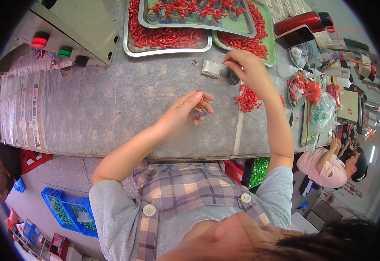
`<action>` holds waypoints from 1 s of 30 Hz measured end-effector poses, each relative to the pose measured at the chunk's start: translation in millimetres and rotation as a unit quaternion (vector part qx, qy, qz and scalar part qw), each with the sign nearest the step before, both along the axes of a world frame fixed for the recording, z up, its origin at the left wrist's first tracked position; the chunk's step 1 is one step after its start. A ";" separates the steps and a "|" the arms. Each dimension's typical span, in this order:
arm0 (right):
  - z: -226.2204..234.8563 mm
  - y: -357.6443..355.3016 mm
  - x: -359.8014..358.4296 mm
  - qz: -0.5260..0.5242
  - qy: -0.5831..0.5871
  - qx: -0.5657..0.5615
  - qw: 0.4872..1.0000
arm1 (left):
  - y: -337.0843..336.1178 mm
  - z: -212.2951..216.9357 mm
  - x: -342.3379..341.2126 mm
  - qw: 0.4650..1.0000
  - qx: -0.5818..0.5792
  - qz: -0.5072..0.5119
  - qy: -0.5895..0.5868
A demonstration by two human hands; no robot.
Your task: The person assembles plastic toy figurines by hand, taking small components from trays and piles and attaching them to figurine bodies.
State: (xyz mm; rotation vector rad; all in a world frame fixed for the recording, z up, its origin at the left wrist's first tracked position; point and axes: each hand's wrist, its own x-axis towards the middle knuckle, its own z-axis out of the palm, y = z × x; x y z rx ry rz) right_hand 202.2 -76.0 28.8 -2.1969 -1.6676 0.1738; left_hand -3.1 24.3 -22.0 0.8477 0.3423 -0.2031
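Over the middle of the table, my left hand point(182, 109) is closed around a small red figure with a clear bluish base point(198, 111). Farther out and to the right, my right hand point(250, 69) pinches with thumb and forefinger; a tiny red piece point(224, 62) seems to show at the fingertips. Just below those fingers are a small whitish square block point(211, 68) and a small dark container point(232, 77), partly hidden by the hand. A loose pile of red pieces point(248, 100) lies on the table beneath my right wrist.
Metal trays point(168, 53) of red parts stand at the back, one stacked on top with red figures on clear bases. A phone point(295, 37) and red bottle point(301, 23) are at the right. A machine with buttons point(79, 30) stands left. A co-worker point(325, 167) sits far right.
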 end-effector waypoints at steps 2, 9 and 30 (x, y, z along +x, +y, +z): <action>-1.9 -4.3 -4.4 0.006 -0.020 0.043 0.999 | -0.5 -0.3 1.2 1.000 -0.014 0.005 0.001; -11.9 -2.6 -11.9 0.033 -0.093 0.101 0.990 | 2.0 -6.8 2.7 0.999 -0.041 0.006 -0.021; 0.6 -41.5 -69.6 0.005 0.254 0.104 0.962 | -0.5 -4.6 -2.3 0.994 -0.083 -0.017 -0.065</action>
